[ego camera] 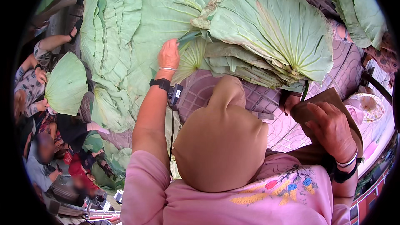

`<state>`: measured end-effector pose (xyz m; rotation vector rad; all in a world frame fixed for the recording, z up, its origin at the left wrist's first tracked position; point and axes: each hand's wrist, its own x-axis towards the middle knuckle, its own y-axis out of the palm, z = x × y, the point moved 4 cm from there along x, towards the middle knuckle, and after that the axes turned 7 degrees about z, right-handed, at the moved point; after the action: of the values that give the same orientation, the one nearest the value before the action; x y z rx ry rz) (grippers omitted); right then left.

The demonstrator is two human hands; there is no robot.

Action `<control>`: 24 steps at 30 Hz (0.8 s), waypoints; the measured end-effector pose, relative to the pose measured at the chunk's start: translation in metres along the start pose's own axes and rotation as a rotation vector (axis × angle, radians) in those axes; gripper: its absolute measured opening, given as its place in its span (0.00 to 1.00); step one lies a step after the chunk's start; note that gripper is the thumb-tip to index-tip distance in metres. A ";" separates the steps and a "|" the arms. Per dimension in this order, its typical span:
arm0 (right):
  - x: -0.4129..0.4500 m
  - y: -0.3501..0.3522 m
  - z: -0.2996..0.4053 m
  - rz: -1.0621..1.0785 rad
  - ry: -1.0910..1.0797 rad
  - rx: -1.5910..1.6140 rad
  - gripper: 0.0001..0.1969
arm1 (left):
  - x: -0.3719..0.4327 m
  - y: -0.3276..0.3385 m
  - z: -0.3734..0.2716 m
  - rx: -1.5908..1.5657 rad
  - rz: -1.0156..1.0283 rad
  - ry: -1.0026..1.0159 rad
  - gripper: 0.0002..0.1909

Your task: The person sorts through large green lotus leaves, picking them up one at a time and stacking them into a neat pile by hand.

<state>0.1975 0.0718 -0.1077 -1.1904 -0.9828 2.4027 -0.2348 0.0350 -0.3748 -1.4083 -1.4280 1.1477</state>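
My left hand (168, 57) is at upper centre, its fingers closed on the dark green edge of a lotus leaf (189, 37). Under and around it, large pale green lotus leaves (156, 22) lie spread and overlapping on the paving. Just to its right is a thick stack of folded lotus leaves (265, 28), some with brown, dry edges. My right hand (332, 131) is at the right over brown cloth (332, 100), fingers slightly bent and apart, holding nothing visible. Both wrists wear bands; a small dark device with a cable is strapped at the left one.
At the left, a person holds a folded lotus leaf (66, 84); more people sit below. More leaves (356, 9) stand at the upper right, beside another person. Tan cloth (223, 147) covers the lower middle over patterned paving (200, 89). A foot in a brown strap shows near the stack.
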 end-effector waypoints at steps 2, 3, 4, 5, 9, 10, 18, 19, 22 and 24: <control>0.001 -0.001 0.001 0.002 -0.002 -0.006 0.21 | 0.002 -0.012 0.011 -0.049 -0.010 -0.055 0.10; 0.001 0.000 0.001 0.013 0.006 -0.011 0.21 | 0.006 -0.021 0.015 -0.135 0.034 -0.191 0.09; 0.001 0.001 0.000 0.014 0.005 -0.009 0.21 | 0.008 -0.031 0.021 -0.220 0.075 -0.329 0.08; 0.001 0.002 0.000 0.008 0.001 -0.008 0.21 | 0.007 -0.041 0.024 -0.217 0.077 -0.329 0.08; -0.002 0.002 0.000 -0.023 -0.010 -0.008 0.21 | -0.015 -0.083 0.028 -0.263 -0.109 -0.263 0.07; -0.003 0.002 0.000 -0.023 -0.013 -0.005 0.21 | -0.024 -0.091 0.022 -0.147 -0.142 -0.165 0.07; -0.001 0.002 0.001 -0.009 0.009 0.004 0.19 | -0.104 -0.013 -0.020 -0.184 0.270 -0.101 0.19; 0.000 0.004 0.000 -0.001 0.011 0.003 0.19 | -0.105 -0.009 -0.026 -0.190 0.275 -0.104 0.19; 0.001 0.005 0.000 -0.015 0.001 -0.001 0.19 | -0.097 -0.007 -0.039 -0.088 0.291 -0.209 0.23; 0.000 0.004 0.001 -0.009 0.010 0.004 0.19 | -0.078 -0.009 -0.049 -0.099 0.161 -0.118 0.28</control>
<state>0.1969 0.0687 -0.1102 -1.1925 -0.9774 2.3890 -0.1856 -0.0397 -0.3490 -1.5703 -1.4932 1.2953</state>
